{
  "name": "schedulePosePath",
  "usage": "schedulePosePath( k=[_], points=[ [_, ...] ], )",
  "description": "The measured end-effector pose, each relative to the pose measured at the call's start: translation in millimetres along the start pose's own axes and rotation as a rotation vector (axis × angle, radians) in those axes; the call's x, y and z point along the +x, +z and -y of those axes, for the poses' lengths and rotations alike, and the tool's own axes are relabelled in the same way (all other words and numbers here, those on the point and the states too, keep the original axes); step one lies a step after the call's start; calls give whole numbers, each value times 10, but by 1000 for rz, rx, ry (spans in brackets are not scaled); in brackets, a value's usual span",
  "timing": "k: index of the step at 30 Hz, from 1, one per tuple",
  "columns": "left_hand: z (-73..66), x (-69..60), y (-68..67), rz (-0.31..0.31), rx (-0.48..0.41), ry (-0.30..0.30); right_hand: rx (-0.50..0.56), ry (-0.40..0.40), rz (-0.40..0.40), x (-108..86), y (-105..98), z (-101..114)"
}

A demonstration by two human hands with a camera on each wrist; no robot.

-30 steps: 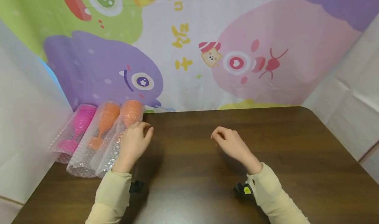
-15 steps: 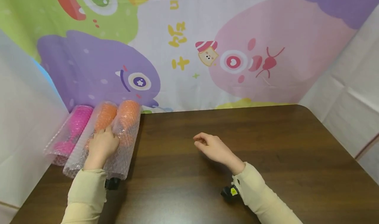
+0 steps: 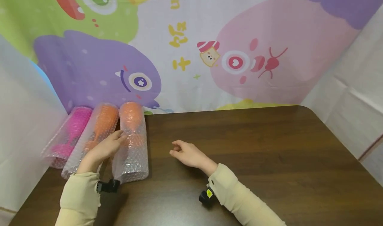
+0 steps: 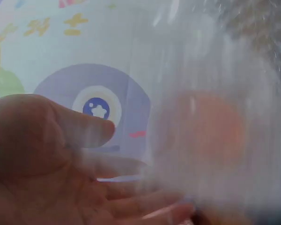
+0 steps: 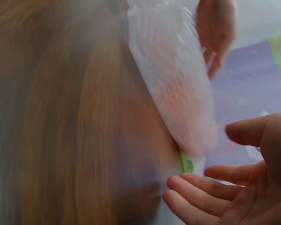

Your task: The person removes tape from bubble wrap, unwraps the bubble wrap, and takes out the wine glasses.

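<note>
Three bubble-wrapped rolls lie side by side at the table's left. Inside the rightmost roll (image 3: 131, 159) shows an orange goblet-shaped item; the middle roll (image 3: 104, 116) holds a similar orange one, and the left roll (image 3: 73, 129) a magenta one. My left hand (image 3: 105, 149) reaches over the middle roll, its fingertips at the left side of the rightmost roll. In the left wrist view its fingers (image 4: 131, 204) are extended beside the blurred wrap. My right hand (image 3: 190, 155) hovers above the table right of the rolls, fingers (image 5: 201, 192) loosely spread, apart from the wrap.
The dark wooden table (image 3: 239, 146) extends to the right of the rolls. A cartoon-printed cloth (image 3: 185, 86) hangs along its back edge. White sheets (image 3: 24, 119) stand at both sides. A small black camera (image 3: 109, 185) sits at each wrist.
My left hand has moved left over the rolls, then turned toward the rightmost one. That roll has shifted right, apart from the middle roll at its near end. My right hand has come left.
</note>
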State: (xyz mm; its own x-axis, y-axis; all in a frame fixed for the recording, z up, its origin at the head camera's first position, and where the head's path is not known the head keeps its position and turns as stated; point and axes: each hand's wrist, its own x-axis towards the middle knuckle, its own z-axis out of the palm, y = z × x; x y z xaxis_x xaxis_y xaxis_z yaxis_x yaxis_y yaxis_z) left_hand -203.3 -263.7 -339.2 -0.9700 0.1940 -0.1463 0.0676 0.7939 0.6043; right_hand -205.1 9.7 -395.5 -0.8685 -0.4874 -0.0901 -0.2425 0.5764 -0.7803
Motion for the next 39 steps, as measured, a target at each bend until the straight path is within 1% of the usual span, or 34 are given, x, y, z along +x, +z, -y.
schedulePosePath(
  k=[2, 4, 6, 8, 10, 12, 14, 17, 20, 24, 26, 29, 34, 39],
  points=[
    [-12, 14, 18, 24, -119, 0, 10, 2, 4, 38, 62, 51],
    [5, 36, 51, -3, -203, -3, 24, 2, 0, 75, 117, 101],
    [48, 64, 102, -42, -269, -22, 40, 6, -3, 108, 165, 142],
    [97, 101, 166, -71, -356, -60, 53, 15, -4, 134, 205, 173],
    [145, 133, 225, -80, -434, -109, 70, 24, -4, 155, 236, 194],
    [180, 160, 280, -67, -518, -155, 100, 30, 2, 172, 259, 204],
    [198, 179, 326, -52, -568, -192, 130, 29, 8, 187, 276, 205],
    [201, 201, 394, -41, -607, -219, 169, 28, 21, 201, 291, 190],
    [186, 214, 459, -52, -633, -240, 196, 26, 25, 201, 298, 166],
    [151, 221, 518, -66, -634, -248, 251, 11, 16, 169, 287, 141],
    [124, 223, 538, -63, -636, -243, 274, 1, 16, 151, 282, 129],
    [76, 226, 571, -67, -613, -218, 293, 0, 23, 129, 276, 106],
    [-14, 214, 617, -84, -560, -173, 331, 26, 47, 103, 244, 67],
    [-117, 191, 653, -68, -549, -154, 441, 39, 106, 79, 156, 11]
  ],
)
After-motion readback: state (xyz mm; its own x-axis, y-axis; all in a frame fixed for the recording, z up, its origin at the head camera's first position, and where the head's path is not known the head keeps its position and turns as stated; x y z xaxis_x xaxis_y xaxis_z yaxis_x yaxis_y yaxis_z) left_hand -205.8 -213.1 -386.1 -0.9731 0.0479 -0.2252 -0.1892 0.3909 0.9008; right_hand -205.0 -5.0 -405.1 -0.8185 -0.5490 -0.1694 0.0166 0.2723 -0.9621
